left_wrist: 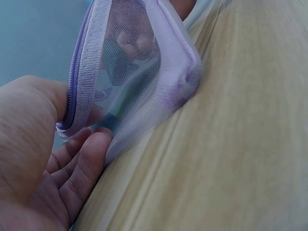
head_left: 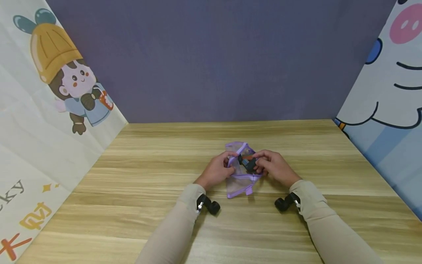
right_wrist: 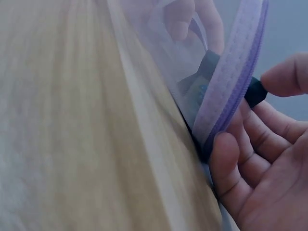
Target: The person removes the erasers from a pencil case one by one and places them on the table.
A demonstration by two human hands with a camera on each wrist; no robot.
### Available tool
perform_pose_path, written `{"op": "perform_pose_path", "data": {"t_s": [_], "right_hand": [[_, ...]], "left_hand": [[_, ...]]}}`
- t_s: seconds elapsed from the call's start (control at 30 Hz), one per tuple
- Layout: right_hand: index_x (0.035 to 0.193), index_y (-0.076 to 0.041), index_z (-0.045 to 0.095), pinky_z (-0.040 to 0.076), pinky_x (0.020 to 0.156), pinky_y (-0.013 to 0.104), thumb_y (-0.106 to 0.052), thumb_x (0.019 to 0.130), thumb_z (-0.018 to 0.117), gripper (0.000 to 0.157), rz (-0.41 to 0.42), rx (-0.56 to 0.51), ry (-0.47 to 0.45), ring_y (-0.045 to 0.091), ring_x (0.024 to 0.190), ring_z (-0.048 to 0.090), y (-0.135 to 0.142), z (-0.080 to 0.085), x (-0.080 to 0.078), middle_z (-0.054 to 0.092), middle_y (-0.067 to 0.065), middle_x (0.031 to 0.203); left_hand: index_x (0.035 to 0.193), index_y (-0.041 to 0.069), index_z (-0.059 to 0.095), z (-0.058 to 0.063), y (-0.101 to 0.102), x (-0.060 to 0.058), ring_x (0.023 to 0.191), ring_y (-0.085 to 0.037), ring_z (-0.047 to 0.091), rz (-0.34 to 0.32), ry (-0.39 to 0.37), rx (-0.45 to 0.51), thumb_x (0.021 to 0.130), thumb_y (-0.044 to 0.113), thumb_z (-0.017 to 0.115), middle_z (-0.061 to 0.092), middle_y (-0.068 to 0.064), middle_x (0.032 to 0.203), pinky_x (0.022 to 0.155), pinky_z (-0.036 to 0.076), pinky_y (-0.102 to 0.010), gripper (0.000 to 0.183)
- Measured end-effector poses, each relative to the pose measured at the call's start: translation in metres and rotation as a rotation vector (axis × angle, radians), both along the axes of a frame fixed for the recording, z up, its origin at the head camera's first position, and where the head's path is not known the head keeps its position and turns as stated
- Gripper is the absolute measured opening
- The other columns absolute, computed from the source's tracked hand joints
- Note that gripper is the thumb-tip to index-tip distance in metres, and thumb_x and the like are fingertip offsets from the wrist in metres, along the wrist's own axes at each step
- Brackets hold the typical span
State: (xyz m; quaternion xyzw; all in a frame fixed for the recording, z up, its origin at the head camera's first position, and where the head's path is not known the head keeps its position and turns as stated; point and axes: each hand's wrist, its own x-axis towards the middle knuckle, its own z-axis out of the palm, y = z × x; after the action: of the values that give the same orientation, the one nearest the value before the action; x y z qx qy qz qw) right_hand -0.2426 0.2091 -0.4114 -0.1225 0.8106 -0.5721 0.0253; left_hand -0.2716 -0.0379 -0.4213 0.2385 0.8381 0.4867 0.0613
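Head view: mesh pouch [head_left: 235, 186] with purple zip trim sits on the wood table [head_left: 132, 205], between 4 and 5 o'clock of frame centre, mouth spread. Left hand [head_left: 215, 170] at the pouch's 9 o'clock grips its zip edge; right hand [head_left: 277, 167] at 3 o'clock pinches a dark piece [head_left: 251, 165] at the mouth, with an orange bit [head_left: 247, 157] showing just beside it toward 11.

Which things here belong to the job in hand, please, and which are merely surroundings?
In the job:
purple-edged mesh zip pouch
dark blocky piece at its opening

Surroundings:
wood-grain tabletop
blue-grey backdrop
cartoon-printed pale side panels
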Motion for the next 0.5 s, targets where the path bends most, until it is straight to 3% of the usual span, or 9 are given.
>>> {"op": "perform_pose_path", "data": {"t_s": [0.5], "right_hand": [[0.112, 0.006, 0.057, 0.056, 0.061, 0.036, -0.003, 0.092, 0.05, 0.023, -0.004, -0.028, 0.0, 0.026, 0.076, 0.061, 0.0004, -0.0004, 0.0006, 0.061, 0.019, 0.092]], "left_hand": [[0.133, 0.023, 0.062, -0.0005, 0.0008, -0.0003, 0.066, -0.013, 0.056, -0.001, -0.005, -0.001, 0.087, 0.005, 0.07, 0.059, -0.002, 0.079, 0.056, 0.051, -0.028, 0.05]]}}
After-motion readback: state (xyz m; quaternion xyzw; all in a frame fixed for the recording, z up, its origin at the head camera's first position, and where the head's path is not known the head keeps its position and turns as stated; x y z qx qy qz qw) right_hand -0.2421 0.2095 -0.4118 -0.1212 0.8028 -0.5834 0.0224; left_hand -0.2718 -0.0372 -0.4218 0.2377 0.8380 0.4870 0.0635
